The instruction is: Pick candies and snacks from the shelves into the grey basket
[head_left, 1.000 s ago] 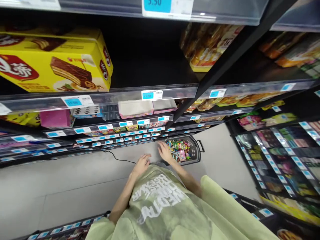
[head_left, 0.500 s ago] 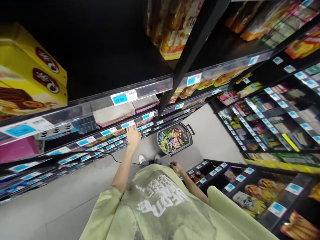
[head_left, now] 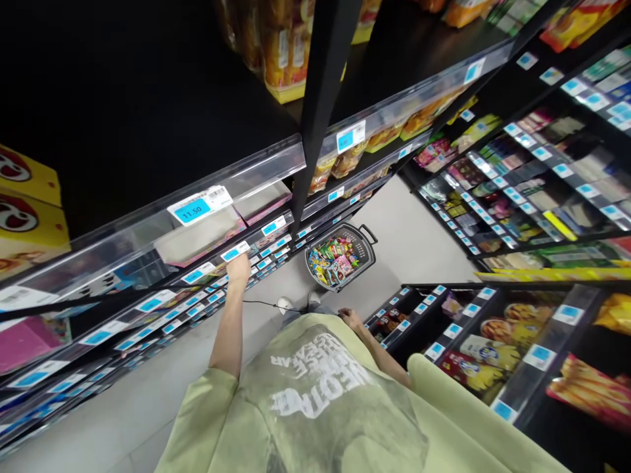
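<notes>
My left hand (head_left: 239,268) reaches to a low shelf edge on the left, just below a blue-and-white price label (head_left: 235,251). Its fingers go in past that edge and are hidden, so I cannot tell what they touch. Above it, behind a clear shelf strip, sits an open pale carton (head_left: 200,238) with a pink rim. My right hand (head_left: 351,319) hangs beside my waist with loosely bent fingers, and nothing shows in it. On the floor beyond my feet stands a dark shopping basket (head_left: 365,253) holding several colourful packets.
Black shelving runs along the left, with yellow boxes (head_left: 29,203) and bagged bread (head_left: 286,59). More shelves stand at right, with packaged snacks (head_left: 488,351) near my right side. A thin black cable (head_left: 263,303) crosses from the left shelf to my waist.
My left hand has moved a little left and down, and its fingers have gone from the label strip in under the shelf edge. The view has shifted; my right hand stays at my waist.
</notes>
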Tool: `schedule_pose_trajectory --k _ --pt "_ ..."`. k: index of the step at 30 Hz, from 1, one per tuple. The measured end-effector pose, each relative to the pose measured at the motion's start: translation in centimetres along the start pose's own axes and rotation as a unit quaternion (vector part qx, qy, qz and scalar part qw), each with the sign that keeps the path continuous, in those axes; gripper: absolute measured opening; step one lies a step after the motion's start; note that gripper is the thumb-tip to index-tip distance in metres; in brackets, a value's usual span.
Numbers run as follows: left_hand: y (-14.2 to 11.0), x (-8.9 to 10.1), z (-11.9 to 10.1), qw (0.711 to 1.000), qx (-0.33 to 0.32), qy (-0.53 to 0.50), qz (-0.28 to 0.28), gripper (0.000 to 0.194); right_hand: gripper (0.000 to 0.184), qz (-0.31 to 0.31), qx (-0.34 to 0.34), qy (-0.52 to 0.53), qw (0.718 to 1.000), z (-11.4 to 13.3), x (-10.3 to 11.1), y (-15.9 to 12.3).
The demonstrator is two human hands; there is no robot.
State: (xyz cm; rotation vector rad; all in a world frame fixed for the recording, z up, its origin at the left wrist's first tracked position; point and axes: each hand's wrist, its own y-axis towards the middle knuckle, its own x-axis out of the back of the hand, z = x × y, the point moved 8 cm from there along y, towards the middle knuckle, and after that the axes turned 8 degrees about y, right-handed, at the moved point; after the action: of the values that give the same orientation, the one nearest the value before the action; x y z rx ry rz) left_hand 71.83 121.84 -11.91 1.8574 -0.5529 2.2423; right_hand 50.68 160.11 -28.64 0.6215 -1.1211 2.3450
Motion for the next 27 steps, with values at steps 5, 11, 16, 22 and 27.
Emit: schedule_pose_trajectory --k 5,11,16,22,27 --pt "-0.1 0.3 -0.1 0.999 -0.015 0.020 -0.029 0.041 0.018 0.041 -0.058 0.065 0.995 -1.1 -1.0 -0.2" --pt "-3.1 0.9 -2.2 0.996 -0.012 0.008 -0.088 0.048 0.019 0.053 -0.086 0.090 0.991 -1.4 -1.2 0.1" --pt "-12.0 -2.3 -8.0 0.980 -0.119 -0.126 -0.097 0.061 0.019 0.069 -0.084 0.086 0.990 -1.5 -0.6 1.1" --pt "-23.6 -12.5 -12.9 0.900 -0.198 -0.300 0.247 0.040 0.019 0.084 -0.066 0.059 0.993 -2.2 1.5 3.4" --pt "-24.4 -14.0 -11.6 0.900 -0.097 -0.338 0.259 0.049 0.018 0.098 -0.001 0.008 0.995 -2.9 5.0 6.4"
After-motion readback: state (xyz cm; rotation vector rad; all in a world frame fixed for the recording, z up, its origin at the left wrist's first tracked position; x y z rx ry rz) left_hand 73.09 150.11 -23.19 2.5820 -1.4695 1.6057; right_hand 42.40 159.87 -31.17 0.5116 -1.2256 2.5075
